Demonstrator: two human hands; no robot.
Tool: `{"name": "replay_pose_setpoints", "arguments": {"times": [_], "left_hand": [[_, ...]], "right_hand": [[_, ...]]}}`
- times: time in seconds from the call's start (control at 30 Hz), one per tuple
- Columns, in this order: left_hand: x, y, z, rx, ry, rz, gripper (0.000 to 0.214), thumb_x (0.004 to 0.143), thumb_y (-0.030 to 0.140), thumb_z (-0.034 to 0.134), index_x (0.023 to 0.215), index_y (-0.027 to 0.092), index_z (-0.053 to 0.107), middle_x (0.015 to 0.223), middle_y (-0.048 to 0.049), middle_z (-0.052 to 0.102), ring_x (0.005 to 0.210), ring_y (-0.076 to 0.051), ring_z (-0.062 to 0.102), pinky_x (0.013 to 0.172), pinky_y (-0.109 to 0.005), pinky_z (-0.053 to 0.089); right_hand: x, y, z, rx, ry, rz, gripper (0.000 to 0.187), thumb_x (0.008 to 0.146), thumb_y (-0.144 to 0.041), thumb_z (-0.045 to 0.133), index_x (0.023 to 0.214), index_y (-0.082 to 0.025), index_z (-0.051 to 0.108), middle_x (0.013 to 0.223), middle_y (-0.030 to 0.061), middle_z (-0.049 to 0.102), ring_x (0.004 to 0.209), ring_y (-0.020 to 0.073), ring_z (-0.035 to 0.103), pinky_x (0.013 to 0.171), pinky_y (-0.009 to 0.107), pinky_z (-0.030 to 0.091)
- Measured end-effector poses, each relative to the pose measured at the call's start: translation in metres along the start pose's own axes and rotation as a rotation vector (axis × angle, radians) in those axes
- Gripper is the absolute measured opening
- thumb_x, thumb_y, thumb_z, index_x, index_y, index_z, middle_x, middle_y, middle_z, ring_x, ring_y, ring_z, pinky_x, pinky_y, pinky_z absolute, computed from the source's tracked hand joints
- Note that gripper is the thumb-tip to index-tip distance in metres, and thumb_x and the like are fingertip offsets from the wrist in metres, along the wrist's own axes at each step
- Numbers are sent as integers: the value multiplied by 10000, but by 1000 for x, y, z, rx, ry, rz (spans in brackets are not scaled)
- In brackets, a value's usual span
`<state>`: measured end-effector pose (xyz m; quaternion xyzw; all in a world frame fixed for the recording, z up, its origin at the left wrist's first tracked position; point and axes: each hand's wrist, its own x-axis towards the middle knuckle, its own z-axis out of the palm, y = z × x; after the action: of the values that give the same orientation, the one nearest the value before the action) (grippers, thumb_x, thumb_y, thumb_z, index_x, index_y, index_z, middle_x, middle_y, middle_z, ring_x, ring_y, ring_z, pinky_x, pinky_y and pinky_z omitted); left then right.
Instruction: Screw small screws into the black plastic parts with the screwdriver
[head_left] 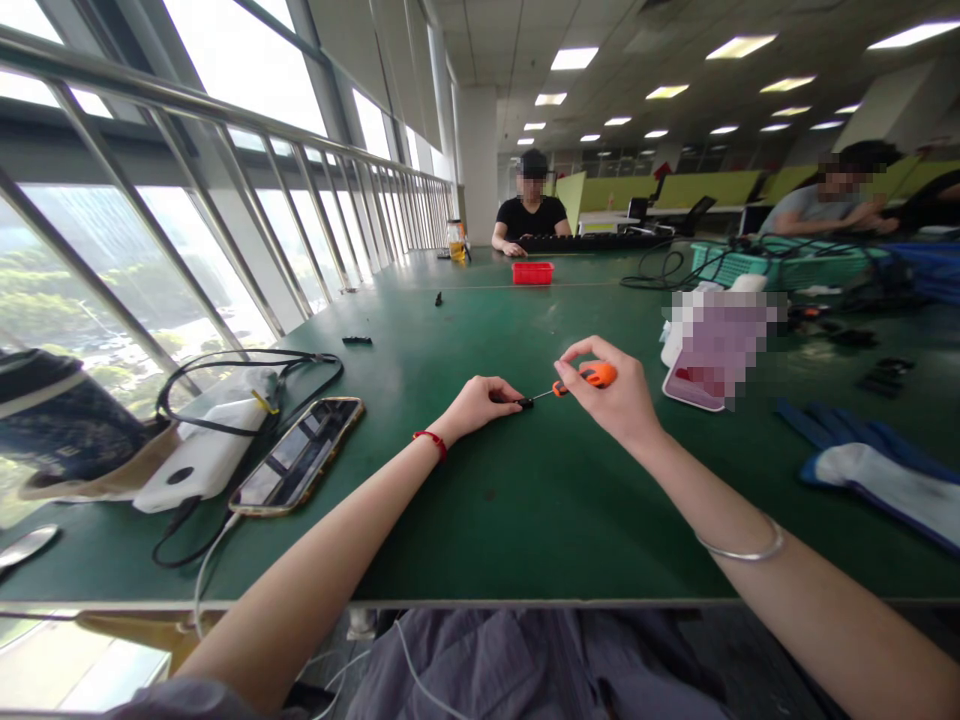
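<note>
My right hand [611,390] is closed around the orange and black handle of a screwdriver [598,375]. Its thin metal shaft points left, and the tip meets or nearly meets a small black part [526,403]. That part is pinched in the fingers of my left hand [484,403], low over the green table [465,520]. Fingers hide most of the black part, so its kind cannot be made out.
Left of my arms lie a phone [300,455], a white power strip [199,455] with cables and a dark cup [67,415]. Blue-white gloves [885,470] and a pink-screened device [720,350] are right. Farther off are a red bin [532,273], a green basket [787,265] and two seated people.
</note>
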<state>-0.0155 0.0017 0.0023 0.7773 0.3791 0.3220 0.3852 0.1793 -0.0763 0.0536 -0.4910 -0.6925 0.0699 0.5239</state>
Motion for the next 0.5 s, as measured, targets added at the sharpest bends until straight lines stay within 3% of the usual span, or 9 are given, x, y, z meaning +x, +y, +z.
{"name": "replay_pose_setpoints", "arguments": {"times": [0.07,0.2,0.4,0.5], "left_hand": [[0,0,0,-1,3,6,167,690,245,702,793,114,692,858,-81,729,784,-179,673,792,-315,544],[0,-1,0,-7,11,7,168,687,249,706,790,116,693,849,-74,729,784,-175,672,793,-311,544],[1,-3,1,-2,12,2,170,684,250,706,788,116,693,852,-77,730,776,-175,674,786,-309,546],[1,-3,1,-3,9,12,175,684,254,706,787,113,693,853,-81,730,779,-179,674,791,-314,545]], "right_hand": [[0,1,0,11,10,-14,145,726,-337,571,804,-218,539,607,-30,549,522,126,505,549,251,390],[0,5,1,-18,53,-3,323,688,-340,603,974,-228,502,625,-49,525,516,128,487,512,242,380],[1,4,1,9,13,20,176,743,-361,560,841,-215,549,619,-28,542,526,125,495,555,255,400],[1,5,1,10,51,-29,311,687,-321,597,970,-216,524,762,-4,581,587,132,513,551,252,408]]}}
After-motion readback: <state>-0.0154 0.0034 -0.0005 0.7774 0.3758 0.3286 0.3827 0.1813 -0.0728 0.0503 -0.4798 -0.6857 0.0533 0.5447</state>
